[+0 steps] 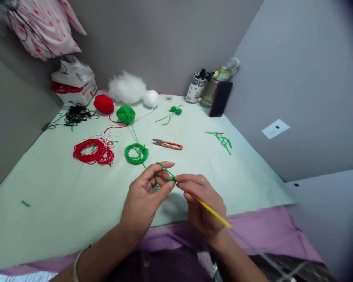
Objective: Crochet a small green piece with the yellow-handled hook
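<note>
My left hand [145,192] pinches green yarn [164,172], with the strand looped over its raised index finger. My right hand [201,203] is closed around a yellow crochet hook [213,212], whose tip meets the small green stitch between my fingertips. The strand runs back to a green yarn coil [137,153] and on to a green yarn ball [126,114] on the pale green tabletop [61,196]. Orange thread snips [167,145] lie just beyond my hands.
A red yarn coil [93,152], red ball [104,103], white ball [151,98], white stuffing [127,87] and black cord [76,114] sit at the back left. Green pieces [175,111] and scraps [222,140] lie to the right. A pen jar [195,89], bottle [216,84] and phone [220,98] stand by the wall.
</note>
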`<state>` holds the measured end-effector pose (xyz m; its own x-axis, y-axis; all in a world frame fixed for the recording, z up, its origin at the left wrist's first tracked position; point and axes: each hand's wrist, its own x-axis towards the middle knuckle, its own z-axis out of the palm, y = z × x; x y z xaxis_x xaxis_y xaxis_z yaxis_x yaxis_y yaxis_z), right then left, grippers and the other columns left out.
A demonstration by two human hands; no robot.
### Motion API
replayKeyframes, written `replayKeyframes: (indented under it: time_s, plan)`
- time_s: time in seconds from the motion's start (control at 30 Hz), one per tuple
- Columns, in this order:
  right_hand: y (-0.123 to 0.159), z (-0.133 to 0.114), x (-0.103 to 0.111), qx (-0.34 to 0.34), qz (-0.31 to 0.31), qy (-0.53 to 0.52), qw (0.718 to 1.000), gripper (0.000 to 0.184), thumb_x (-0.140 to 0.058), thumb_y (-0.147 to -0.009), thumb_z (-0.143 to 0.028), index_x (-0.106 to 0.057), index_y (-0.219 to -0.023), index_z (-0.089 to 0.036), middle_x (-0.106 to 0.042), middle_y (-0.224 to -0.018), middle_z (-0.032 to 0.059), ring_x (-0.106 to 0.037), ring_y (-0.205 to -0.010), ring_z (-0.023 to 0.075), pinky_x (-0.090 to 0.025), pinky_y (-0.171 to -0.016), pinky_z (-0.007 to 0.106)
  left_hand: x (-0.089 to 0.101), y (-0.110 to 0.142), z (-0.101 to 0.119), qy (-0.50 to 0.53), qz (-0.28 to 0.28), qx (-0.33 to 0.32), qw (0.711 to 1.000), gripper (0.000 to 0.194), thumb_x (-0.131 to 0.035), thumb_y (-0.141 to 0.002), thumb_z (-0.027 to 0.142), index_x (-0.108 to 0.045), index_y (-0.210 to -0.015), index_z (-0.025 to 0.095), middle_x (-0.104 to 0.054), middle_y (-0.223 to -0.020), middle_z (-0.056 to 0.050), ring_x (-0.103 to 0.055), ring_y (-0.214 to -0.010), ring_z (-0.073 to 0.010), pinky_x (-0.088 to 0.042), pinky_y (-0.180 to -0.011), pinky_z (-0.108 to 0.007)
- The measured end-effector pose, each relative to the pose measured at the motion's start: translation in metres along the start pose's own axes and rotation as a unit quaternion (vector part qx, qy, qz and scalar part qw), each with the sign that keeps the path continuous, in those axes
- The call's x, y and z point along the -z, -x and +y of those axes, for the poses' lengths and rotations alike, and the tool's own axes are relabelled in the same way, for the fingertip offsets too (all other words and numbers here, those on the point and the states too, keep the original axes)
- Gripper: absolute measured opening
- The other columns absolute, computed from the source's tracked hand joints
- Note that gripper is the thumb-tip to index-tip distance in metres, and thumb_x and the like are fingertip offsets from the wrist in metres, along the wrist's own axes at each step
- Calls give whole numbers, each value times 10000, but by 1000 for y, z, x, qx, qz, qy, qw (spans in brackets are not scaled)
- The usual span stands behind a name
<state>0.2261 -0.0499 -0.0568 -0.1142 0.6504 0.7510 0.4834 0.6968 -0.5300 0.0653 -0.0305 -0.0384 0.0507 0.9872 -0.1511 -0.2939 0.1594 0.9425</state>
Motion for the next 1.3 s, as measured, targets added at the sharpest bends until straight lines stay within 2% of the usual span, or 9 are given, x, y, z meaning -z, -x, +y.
replayKeyframes:
  time_s: [0.23,0.4,0.53,0.77,0.83,0.97,1.17,1.23,1.3]
  plan:
    - [14,10,-3,55,-4,80,995,539,-704,-996,-132,-659,-1490,-341,-808,-1185,95,-799,-1007,250,-691,-799,361,-3,0,0,117,-32,69,990,464,-946,-784,259,-812,-1228,238,-673,-874,20,-528,-655,-76,-449,-589,-180]
    - [15,13,-3,37,-12,64,997,590,-747,-960,-105,-688,-1450,-428,-794,-1193,55,-794,-1020,259,-695,-823,398,1,-2,7,188,-80,181,962,455,-932,-807,278,-829,-1241,185,-607,-746,18,-446,-607,-62,-457,-629,-180]
    - [3,10,0,-81,41,-105,990,295,-636,-1053,-173,-803,-1241,-326,-784,-1016,62,-761,-874,217,-663,-746,376,9,-6,12,204,-107,192,954,421,-941,-792,234,-854,-1197,159,-498,-676,67,-227,-518,-19,-353,-520,-150]
    - [-14,11,-2,-260,97,-352,894,177,-716,-1023,-336,-819,-932,-224,-756,-842,46,-664,-615,142,-584,-557,282,10,-8,12,158,-87,137,974,333,-933,-789,224,-882,-1118,212,-612,-819,23,-318,-524,-18,-370,-523,-176]
    - [-15,10,-4,-251,82,-342,902,165,-707,-1034,-328,-830,-961,-247,-778,-881,44,-695,-674,151,-603,-607,288,8,-7,10,129,-83,108,982,315,-935,-786,235,-887,-1097,225,-634,-828,12,-433,-571,-46,-398,-548,-184]
    - [-7,5,-7,-151,40,-188,970,209,-674,-1044,-188,-837,-1116,-298,-827,-1020,61,-775,-935,214,-655,-804,363,5,-4,6,89,-88,60,990,304,-931,-806,253,-884,-1106,243,-677,-840,0,-542,-678,-90,-469,-632,-194]
    - [8,7,-7,14,12,36,999,493,-709,-985,-98,-734,-1411,-345,-808,-1183,94,-781,-1025,256,-671,-799,382,1,-5,5,141,-66,114,981,439,-969,-778,287,-853,-1198,232,-640,-751,49,-363,-492,-12,-360,-483,-141]
    - [4,8,-6,-9,22,4,1000,441,-691,-1000,-111,-760,-1369,-344,-806,-1144,83,-773,-1011,245,-660,-799,375,2,-7,7,177,-89,151,968,368,-952,-803,275,-869,-1152,194,-535,-610,94,-267,-450,4,-454,-561,-145]
    - [-2,8,-4,-103,58,-98,988,326,-652,-1033,-123,-814,-1232,-323,-794,-1014,51,-750,-901,201,-634,-780,347,4,-9,8,199,-98,166,961,316,-942,-810,243,-883,-1113,178,-439,-538,126,-231,-436,8,-512,-624,-161]
